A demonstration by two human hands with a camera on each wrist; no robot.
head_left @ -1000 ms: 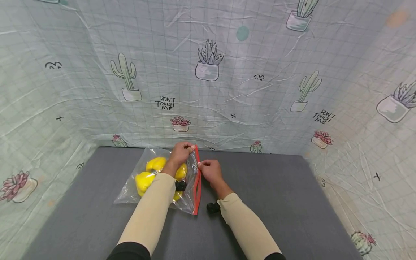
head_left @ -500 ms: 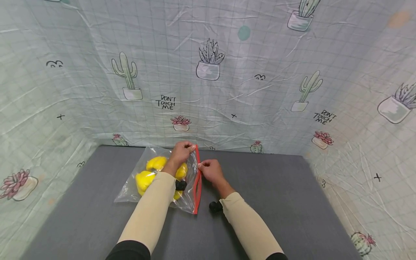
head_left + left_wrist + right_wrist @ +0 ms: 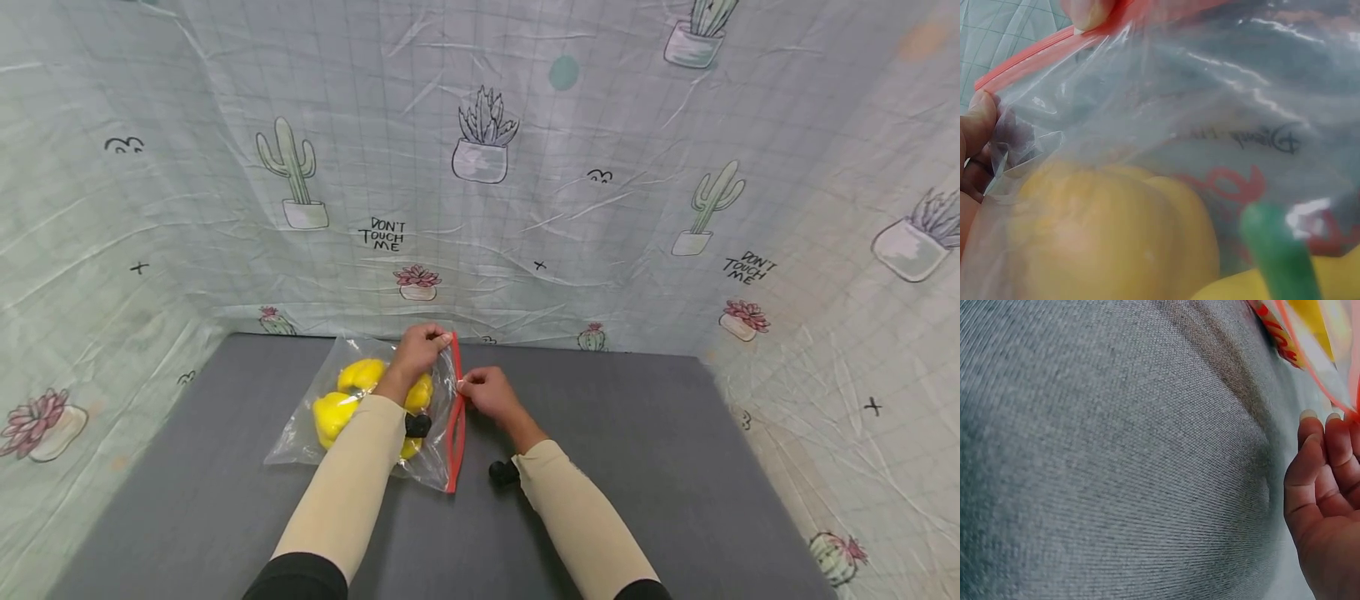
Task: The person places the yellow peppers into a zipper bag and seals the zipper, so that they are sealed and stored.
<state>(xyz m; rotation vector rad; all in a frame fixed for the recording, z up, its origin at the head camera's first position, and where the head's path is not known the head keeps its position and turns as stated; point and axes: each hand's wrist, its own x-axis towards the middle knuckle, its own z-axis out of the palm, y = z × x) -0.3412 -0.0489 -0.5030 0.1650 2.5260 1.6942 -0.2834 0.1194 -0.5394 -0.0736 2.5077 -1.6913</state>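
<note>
A clear zip bag (image 3: 300, 446) with a red zip strip (image 3: 454, 433) along its right side lies on the grey table. Inside it are several yellow bell peppers (image 3: 334, 415); in the left wrist view one pepper (image 3: 1104, 231) fills the lower part, beside a green stem (image 3: 1275, 250). My left hand (image 3: 416, 354) pinches the far corner of the bag by the strip. Lower on the strip, my right hand (image 3: 489, 392) pinches it between thumb and fingers. Nearer me, the two sides of the strip stand apart. My left forearm hides part of the peppers.
The grey tabletop (image 3: 630, 442) stretches to both sides of the bag. A light curtain (image 3: 540, 217) printed with cacti surrounds it at the back and sides. A black wrist camera (image 3: 504, 473) sits at my right wrist.
My right wrist and forearm have shifted slightly to the right while the fingertips stay at the same spot on the strip. The left hand and the bag look unchanged.
</note>
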